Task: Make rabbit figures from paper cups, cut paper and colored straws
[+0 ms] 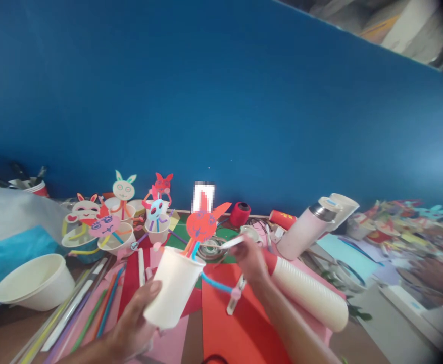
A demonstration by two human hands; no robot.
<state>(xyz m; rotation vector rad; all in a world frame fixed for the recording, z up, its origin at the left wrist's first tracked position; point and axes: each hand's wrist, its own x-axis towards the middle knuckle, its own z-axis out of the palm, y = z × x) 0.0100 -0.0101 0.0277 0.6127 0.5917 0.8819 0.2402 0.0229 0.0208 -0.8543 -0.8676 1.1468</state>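
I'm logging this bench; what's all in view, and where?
Cup: one, white, front centre
Head: one, red, above cup
Strip: one, white, centre
Figures: five, mixed, back left
Bowl: one, white, left
Sticks: several, mixed, front left
Sheets: several, mixed, centre
Cup stack: one, white, right
Flask: one, pale, right
Roll: one, red, back centre
Partition: one, blue, behind
Blurred crafts: uncountable, mixed, far right
Left hand: one, bare, on cup
Right hand: one, bare, on strip

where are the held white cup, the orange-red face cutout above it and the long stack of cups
Held white cup (175, 289): head view, middle of its side wall.
Orange-red face cutout (201, 226): head view, middle of the face, below the ears.
Long stack of cups (309, 293): head view, midway along its ribbed side.
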